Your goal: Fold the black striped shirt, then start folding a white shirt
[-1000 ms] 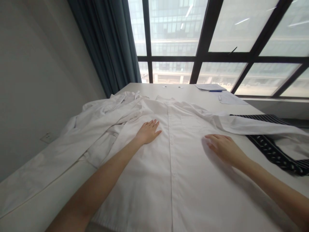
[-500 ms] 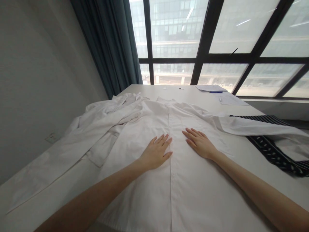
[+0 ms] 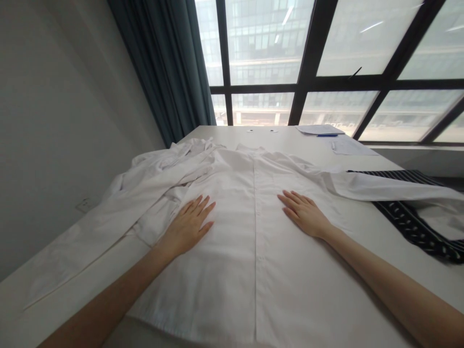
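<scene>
A white button-up shirt (image 3: 250,251) lies spread flat on a white table (image 3: 297,140), its button placket running down the middle. My left hand (image 3: 188,227) lies palm down on the shirt's left half, fingers stretched out. My right hand (image 3: 302,212) presses flat on the right half, just beside the placket, fingers also extended. Neither hand holds anything. The shirt's left sleeve (image 3: 90,237) trails off towards the table's left edge; the right sleeve (image 3: 391,191) stretches out to the right.
A dark patterned garment (image 3: 416,217) lies at the right, partly under the white sleeve. Papers (image 3: 319,129) and a blue pen (image 3: 326,135) sit at the far side by the window. A dark curtain (image 3: 170,67) hangs at the back left.
My left hand has slid left, away from the placket, across the shirt's left half. My right hand came in from the right earlier and has since stayed near the placket.
</scene>
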The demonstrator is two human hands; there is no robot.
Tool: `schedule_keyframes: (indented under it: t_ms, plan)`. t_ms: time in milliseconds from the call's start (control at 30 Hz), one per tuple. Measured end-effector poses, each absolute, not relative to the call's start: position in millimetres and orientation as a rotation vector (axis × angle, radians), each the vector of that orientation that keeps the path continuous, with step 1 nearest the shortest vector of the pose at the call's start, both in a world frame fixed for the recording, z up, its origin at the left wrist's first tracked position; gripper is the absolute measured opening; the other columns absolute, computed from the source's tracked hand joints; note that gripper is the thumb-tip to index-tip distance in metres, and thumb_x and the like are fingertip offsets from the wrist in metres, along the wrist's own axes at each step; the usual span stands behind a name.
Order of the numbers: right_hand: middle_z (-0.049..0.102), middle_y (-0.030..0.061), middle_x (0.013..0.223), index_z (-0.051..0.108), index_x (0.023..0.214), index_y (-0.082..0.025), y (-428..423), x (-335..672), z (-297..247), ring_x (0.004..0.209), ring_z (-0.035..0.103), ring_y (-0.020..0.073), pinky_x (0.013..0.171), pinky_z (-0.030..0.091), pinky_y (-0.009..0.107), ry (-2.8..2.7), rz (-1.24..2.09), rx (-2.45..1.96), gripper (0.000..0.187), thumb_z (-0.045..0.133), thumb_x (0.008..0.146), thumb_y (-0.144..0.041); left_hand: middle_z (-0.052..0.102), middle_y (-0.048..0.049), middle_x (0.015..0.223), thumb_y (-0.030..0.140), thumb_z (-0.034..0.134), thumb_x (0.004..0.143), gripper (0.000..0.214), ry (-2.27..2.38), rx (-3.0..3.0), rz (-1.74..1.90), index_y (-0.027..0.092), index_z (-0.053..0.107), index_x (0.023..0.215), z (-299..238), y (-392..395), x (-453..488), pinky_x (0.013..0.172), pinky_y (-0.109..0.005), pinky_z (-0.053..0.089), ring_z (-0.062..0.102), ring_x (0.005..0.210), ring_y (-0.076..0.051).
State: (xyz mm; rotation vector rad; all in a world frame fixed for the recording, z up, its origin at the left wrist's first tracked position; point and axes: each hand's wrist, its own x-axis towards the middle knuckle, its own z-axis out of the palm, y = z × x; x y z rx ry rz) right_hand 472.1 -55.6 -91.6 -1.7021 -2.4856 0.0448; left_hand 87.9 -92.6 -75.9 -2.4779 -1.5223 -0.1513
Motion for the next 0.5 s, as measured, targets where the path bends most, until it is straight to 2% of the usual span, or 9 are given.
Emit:
schedule_keyframes:
  t_ms: [133, 233, 333, 500]
  plan:
    - [0.032, 0.0026, 0.158, 0.036, 0.150, -0.028, -55.8, 470.9, -91.1, 0.145, 0.027, 0.0230, 0.115, 0.027, 0.045, -2.484, 0.038, -1.702, 0.055, 0.021, 0.101, -0.048, 0.032, -0.0092, 0.157, 0.043, 0.030, 0.100, 0.056, -1.421, -2.634, -0.205, 0.018, 0.033, 0.150, -77.0, -123.2, 120.4, 0.118, -0.044, 0.026, 0.022, 0.147, -0.023]
    - [0.032, 0.0022, 0.157, 0.036, 0.150, -0.028, -55.4, 471.5, -92.0, 0.145, 0.027, 0.0226, 0.115, 0.027, 0.045, -2.480, 0.034, -1.701, 0.055, 0.022, 0.101, -0.047, 0.023, -0.0061, 0.160, 0.045, 0.035, 0.100, 0.060, -1.272, -2.825, -0.155, 0.024, 0.022, 0.154, -78.1, -151.0, 136.4, 0.118, -0.042, 0.027, 0.020, 0.148, -0.022]
    - [0.032, 0.0021, 0.157, 0.035, 0.150, -0.029, -54.8, 472.9, -93.1, 0.145, 0.027, 0.0220, 0.115, 0.027, 0.045, -2.477, 0.038, -1.702, 0.054, 0.023, 0.101, -0.047, 0.020, -0.0042, 0.161, 0.048, 0.036, 0.100, 0.063, -1.230, -2.873, -0.105, 0.028, 0.014, 0.156, -77.6, -165.5, 132.0, 0.118, -0.044, 0.026, 0.021, 0.148, -0.024]
    - [0.030, 0.0007, 0.158, 0.033, 0.151, -0.031, -55.0, 473.6, -92.5, 0.146, 0.025, 0.0224, 0.115, 0.027, 0.046, -2.485, 0.052, -1.714, 0.054, 0.024, 0.101, -0.048, 0.020, -0.0043, 0.161, 0.051, 0.039, 0.099, 0.067, -1.197, -2.791, -0.068, 0.029, 0.011, 0.156, -76.7, -174.2, 102.7, 0.116, -0.045, 0.026, 0.022, 0.147, -0.026]
